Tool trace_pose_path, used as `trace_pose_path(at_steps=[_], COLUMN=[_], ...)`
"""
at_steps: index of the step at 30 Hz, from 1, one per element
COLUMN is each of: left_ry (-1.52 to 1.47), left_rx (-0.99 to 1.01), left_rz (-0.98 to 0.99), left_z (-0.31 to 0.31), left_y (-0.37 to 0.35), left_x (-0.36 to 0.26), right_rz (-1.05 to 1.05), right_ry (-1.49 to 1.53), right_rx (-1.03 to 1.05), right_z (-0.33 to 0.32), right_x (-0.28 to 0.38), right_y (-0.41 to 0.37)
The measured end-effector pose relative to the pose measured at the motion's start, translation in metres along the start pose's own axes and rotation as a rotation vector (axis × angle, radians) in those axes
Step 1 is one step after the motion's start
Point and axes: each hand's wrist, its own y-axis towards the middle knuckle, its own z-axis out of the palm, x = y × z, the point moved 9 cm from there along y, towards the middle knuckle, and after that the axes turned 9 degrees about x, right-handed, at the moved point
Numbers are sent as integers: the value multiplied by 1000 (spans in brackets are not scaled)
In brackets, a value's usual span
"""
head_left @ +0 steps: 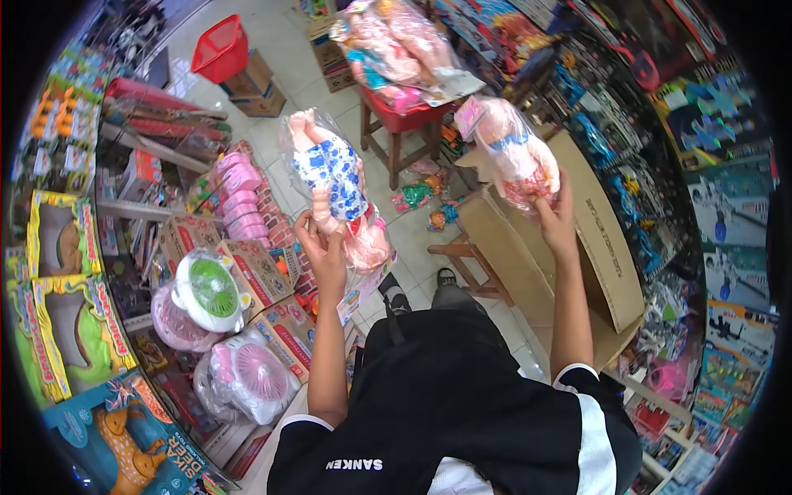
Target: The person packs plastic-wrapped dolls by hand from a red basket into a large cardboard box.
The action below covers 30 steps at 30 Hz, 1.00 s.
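Note:
My left hand (324,254) is closed around a baby doll in a clear plastic bag (332,177), dressed in white with a blue flower print. Its legs point up and away from me, and its head is toward me. In my right hand (558,216), fingers pinch a second bagged doll (516,153) with a pink card at its far end and red patterned cloth near my fingers. Between and beyond my hands, more bagged dolls (400,45) are heaped in a red container (404,118) on a wooden stool (394,157). An open cardboard box (598,239) stands below my right forearm.
Toy-filled shelves line both sides. At left are wrapped fans (213,289), pink stacked toys (241,202) and a boxed deer toy (132,450). Small bagged toys (417,194) lie on the tiled floor near a low wooden stool (474,264). A red basket (221,49) sits on cartons farther off.

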Motion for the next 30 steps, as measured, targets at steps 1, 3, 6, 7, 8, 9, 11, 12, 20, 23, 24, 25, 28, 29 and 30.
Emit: trace_pose_path(at_steps=[1, 3, 6, 7, 8, 9, 11, 12, 20, 23, 24, 25, 28, 29, 30], left_ry=[8, -37, 75, 78, 162, 244, 289, 333, 840, 1063, 1156, 1155, 1394, 1402, 1472], left_rx=[-6, 60, 318, 337, 481, 626, 824, 997, 1662, 1769, 1798, 1809, 1858, 1855, 1932], left_rz=[-1, 4, 77, 74, 137, 196, 236, 293, 192, 77, 33, 38, 118, 127, 64], left_z=[13, 46, 116, 139, 176, 212, 279, 316, 459, 470, 472, 476, 481, 487, 487], left_y=[-1, 2, 7, 9, 7, 2, -6, -17, -83, -100, -105, -110, -119, -120, -127], left_x=[-5, -14, -34, -40, -54, -66, -75, -77, 71, 130, 152, 171, 227, 236, 251], right_rz=[-10, -9, 105, 78, 133, 380, 366, 497, 25, -188, 438, 441, 712, 755, 792], right_ry=[-91, -182, -223, -344, -373, -89, 160, 434, -34, -278, 70, 72, 116, 328, 541], right_rx=[19, 18, 98, 71, 124, 264, 330, 347, 658, 730, 457, 446, 417, 358, 299], right_z=[-21, -64, -106, -119, -122, -109, -90, -77, -38, -16, -72, -80, -102, -107, -111], right_x=[0, -13, -72, -110, -146, -166, -222, -231, -415, -462, -378, -380, -400, -391, -375], right_y=[-8, -26, -66, -85, -100, -113, -143, -156, -219, -250, -206, -208, -217, -216, -214])
